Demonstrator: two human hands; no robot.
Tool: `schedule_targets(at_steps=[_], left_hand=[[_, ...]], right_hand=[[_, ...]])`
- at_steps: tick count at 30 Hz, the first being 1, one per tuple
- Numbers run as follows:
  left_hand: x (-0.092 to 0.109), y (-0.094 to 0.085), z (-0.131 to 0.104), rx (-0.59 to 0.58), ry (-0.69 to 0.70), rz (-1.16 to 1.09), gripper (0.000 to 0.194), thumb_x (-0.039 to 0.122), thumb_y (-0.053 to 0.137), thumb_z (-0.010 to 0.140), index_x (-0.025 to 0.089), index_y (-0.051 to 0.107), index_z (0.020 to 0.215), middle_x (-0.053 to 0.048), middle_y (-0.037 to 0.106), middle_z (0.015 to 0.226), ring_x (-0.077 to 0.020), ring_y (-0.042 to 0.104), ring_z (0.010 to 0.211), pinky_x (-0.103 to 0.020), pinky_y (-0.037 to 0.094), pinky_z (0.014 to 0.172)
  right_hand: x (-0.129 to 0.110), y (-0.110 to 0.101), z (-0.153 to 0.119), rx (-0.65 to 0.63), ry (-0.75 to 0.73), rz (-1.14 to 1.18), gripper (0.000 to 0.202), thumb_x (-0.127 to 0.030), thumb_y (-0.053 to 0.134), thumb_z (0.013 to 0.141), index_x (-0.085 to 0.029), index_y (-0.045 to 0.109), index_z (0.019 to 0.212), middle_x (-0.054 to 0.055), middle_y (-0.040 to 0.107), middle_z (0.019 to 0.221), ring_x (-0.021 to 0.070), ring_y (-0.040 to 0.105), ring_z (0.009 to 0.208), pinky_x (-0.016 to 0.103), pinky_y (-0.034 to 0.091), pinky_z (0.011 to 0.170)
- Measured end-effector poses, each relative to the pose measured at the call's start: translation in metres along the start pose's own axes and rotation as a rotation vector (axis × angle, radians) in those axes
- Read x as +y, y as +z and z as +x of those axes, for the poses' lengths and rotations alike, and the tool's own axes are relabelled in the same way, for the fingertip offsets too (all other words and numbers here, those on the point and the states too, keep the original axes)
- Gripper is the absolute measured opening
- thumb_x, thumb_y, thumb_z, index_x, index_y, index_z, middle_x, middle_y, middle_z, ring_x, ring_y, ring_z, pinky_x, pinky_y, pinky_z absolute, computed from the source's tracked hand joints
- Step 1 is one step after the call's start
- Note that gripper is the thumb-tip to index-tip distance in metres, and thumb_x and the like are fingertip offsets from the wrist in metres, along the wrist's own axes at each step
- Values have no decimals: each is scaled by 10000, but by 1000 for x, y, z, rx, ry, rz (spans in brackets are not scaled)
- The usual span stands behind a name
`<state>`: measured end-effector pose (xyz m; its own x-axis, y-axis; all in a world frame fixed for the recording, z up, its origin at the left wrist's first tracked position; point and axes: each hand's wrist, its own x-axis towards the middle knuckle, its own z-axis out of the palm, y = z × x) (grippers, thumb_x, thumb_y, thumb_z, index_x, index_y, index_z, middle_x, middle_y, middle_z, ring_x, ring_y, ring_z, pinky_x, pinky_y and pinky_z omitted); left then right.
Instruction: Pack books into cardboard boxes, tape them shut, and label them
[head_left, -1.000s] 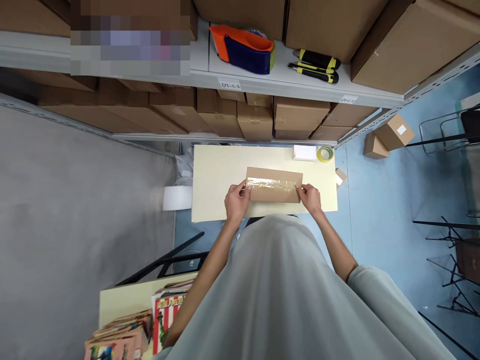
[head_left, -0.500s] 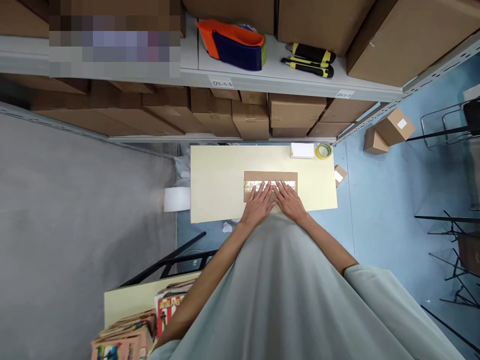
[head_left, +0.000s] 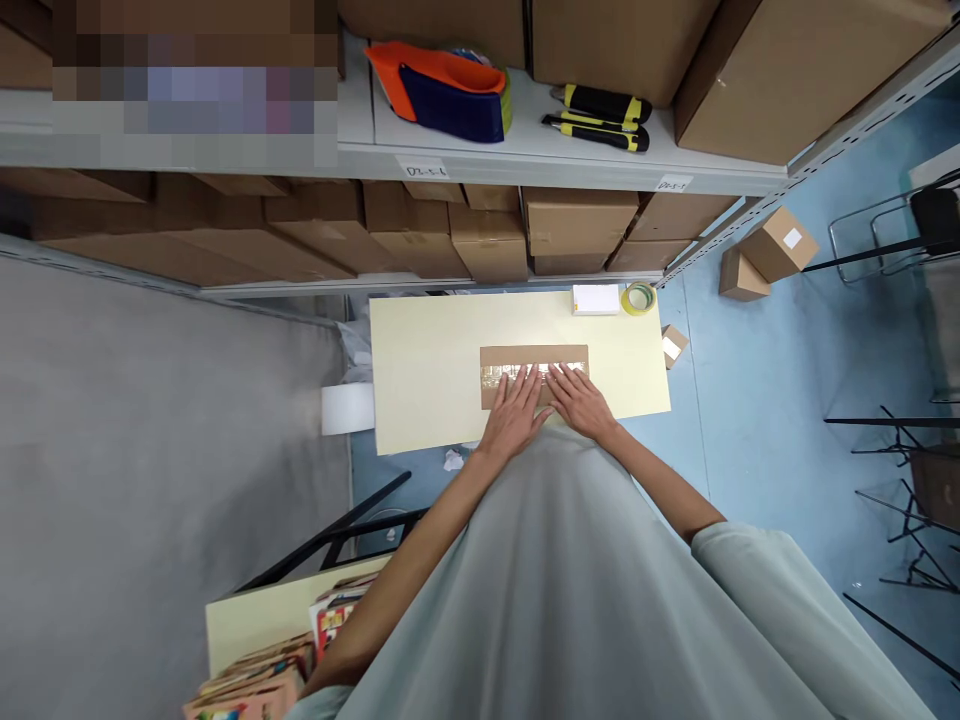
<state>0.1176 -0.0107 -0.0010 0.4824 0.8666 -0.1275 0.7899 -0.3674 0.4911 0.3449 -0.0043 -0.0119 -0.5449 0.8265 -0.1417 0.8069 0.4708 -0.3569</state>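
A brown cardboard box lies on the pale yellow table, a strip of shiny clear tape running along its top. My left hand rests flat on the left and middle part of the box, fingers stretched over the tape. Beside it, my right hand lies flat on the right part, its fingers also spread on the tape. The two hands nearly meet at the thumbs. Part of the tape and the box's near edge are hidden under them.
At the table's back right are a small white box and a roll of yellowish tape. A shelf above bears an orange-and-blue tape dispenser and several utility knives. Cartons fill the lower shelf. Magazines lie at lower left.
The camera view has shifted slightly, so the shelf and table appear a little further left. My left hand has shifted marginally on the box; both hands stay flat on the tape.
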Motion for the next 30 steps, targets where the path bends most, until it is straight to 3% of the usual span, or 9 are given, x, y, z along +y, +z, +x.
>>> schedule_targets(at_steps=[3, 10, 16, 19, 21, 26, 30], left_hand=[[-6, -3, 3, -39, 28, -22, 744, 506, 377, 1149, 154, 299, 1799, -148, 323, 1834, -342, 250, 1736, -613, 96, 1430], [-41, -18, -31, -12, -35, -16, 683, 450, 343, 1160, 196, 329, 1794, -112, 340, 1832, -360, 212, 1743, -678, 87, 1415], [-19, -17, -3, -9, 12, -21, 736, 489, 344, 1158, 127, 289, 1797, -146, 319, 1835, -341, 233, 1741, -613, 133, 1428], [-19, -14, 6, -37, 18, -15, 739, 475, 349, 1153, 131, 269, 1803, -157, 308, 1837, -326, 252, 1738, -592, 159, 1427], [-30, -14, -2, -37, -12, 6, 740, 474, 346, 1152, 139, 262, 1806, -154, 287, 1845, -328, 250, 1738, -595, 141, 1428], [-61, -21, -41, -8, -132, 14, 783, 513, 334, 1149, 153, 174, 1825, -156, 227, 1866, -353, 131, 1761, -656, 98, 1414], [-53, -19, -40, 43, -167, -32, 836, 540, 330, 1148, 90, 120, 1820, -196, 184, 1866, -366, 111, 1762, -654, 126, 1411]], right_hand=[[-2, -1, 7, -37, -41, 5, 617, -344, 391, 1192, -142, 362, 1774, 86, 323, 1833, 285, 243, 1745, 535, 259, 1439], [18, -9, -23, 5, 49, 5, 608, -311, 362, 1192, -142, 360, 1776, 95, 361, 1817, 301, 276, 1733, 562, 295, 1425], [-8, -5, 12, 16, -33, -3, 628, -349, 353, 1197, -101, 345, 1775, 123, 334, 1827, 266, 269, 1738, 509, 280, 1436], [-8, -5, 23, -19, -37, -25, 634, -364, 353, 1198, -95, 344, 1773, 119, 310, 1836, 263, 262, 1740, 497, 268, 1437], [4, -6, 14, -32, -7, -34, 642, -374, 360, 1196, -116, 325, 1783, 109, 289, 1843, 268, 252, 1743, 512, 259, 1438], [40, -9, -40, 32, 198, -33, 696, -411, 341, 1196, -127, 206, 1817, 126, 261, 1848, 294, 221, 1749, 557, 246, 1434], [32, -9, -49, 75, 284, 0, 711, -410, 325, 1198, -107, 166, 1821, 153, 242, 1855, 305, 216, 1750, 564, 273, 1424]])
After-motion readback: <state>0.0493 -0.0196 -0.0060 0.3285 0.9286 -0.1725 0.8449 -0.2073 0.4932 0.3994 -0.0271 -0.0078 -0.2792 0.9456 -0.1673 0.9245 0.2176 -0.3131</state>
